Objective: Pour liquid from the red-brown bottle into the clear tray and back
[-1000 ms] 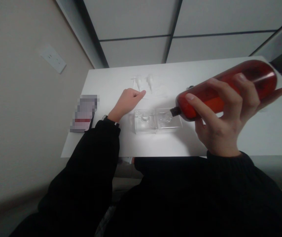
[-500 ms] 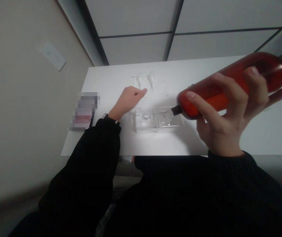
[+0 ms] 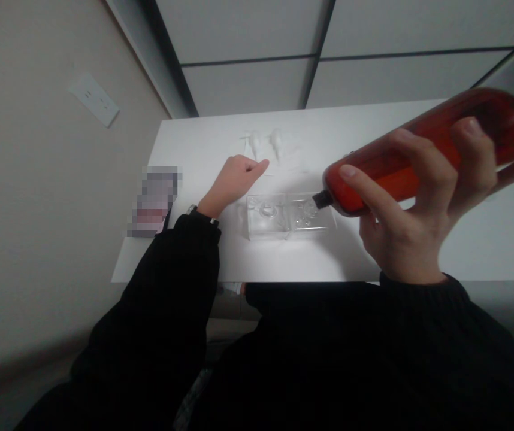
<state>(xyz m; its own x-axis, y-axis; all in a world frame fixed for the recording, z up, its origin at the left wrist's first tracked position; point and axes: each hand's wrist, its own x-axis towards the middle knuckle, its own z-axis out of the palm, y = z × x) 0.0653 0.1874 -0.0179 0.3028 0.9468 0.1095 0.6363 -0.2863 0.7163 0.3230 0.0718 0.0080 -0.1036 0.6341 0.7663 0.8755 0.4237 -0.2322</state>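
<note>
My right hand (image 3: 410, 233) is wrapped round a large amber-red bottle (image 3: 387, 161). The bottle is tilted steeply, with its dark neck (image 3: 322, 200) pointing down to the left, over the right part of a clear plastic two-part box (image 3: 268, 227). A clear ring-like shape (image 3: 268, 209) lies in the box's left part, and small clear droplets or bits show in the right part. Left of the box, my left hand (image 3: 235, 179) rests on the table with curled fingers and the thumb stretched out. Its palm side is hidden, so I cannot see whether it holds anything.
Two small whitish dropper-like items (image 3: 277, 143) lie behind my left hand on the white table (image 3: 185, 263). At the table's left edge lies a flat, blurred-out object (image 3: 153, 202). A wall socket (image 3: 95, 100) is at the left, and white panels (image 3: 248, 87) stand behind the table.
The bottle's base has risen slightly and shifted a little to the right, while its neck stays over the box. My left hand has not visibly moved.
</note>
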